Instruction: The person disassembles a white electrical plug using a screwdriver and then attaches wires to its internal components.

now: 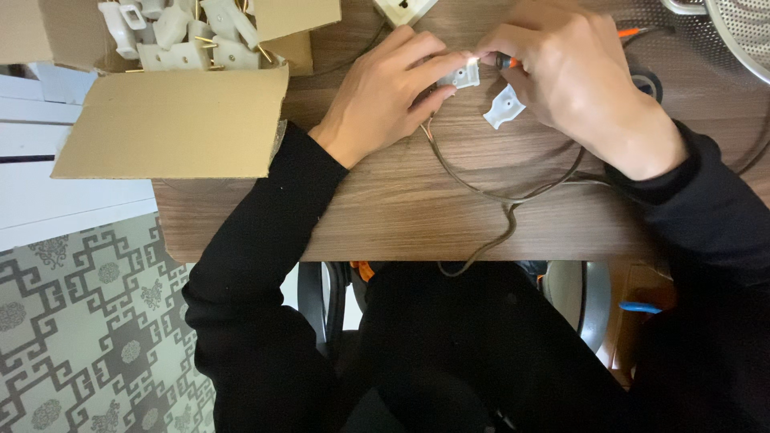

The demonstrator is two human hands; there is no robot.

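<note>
At the far left, an open cardboard box is sitting on the corner of the wooden table, its front flap folding down toward the person. Inside it, a heap of white plastic plug parts is lying jumbled together, several showing thin brass prongs (how many pieces there are cannot be told).

Moving right, the left hand is resting on the tabletop with its thumb and forefinger closing narrowly on a small white plug housing; the housing is sitting between the fingertips of both hands, just above the wood. The right hand is curling around a screwdriver with an orange handle, whose dark tip end is touching the housing while the rest of the tool is hiding under the fingers. Just below the right hand's fingers, a second white plastic cover piece is lying loose on the table, near the held housing but apart from it.

A thin brown cable is running from under the housing, looping across the table and dropping over its front edge. At the upper right corner, a perforated metal colander is showing partly.
</note>
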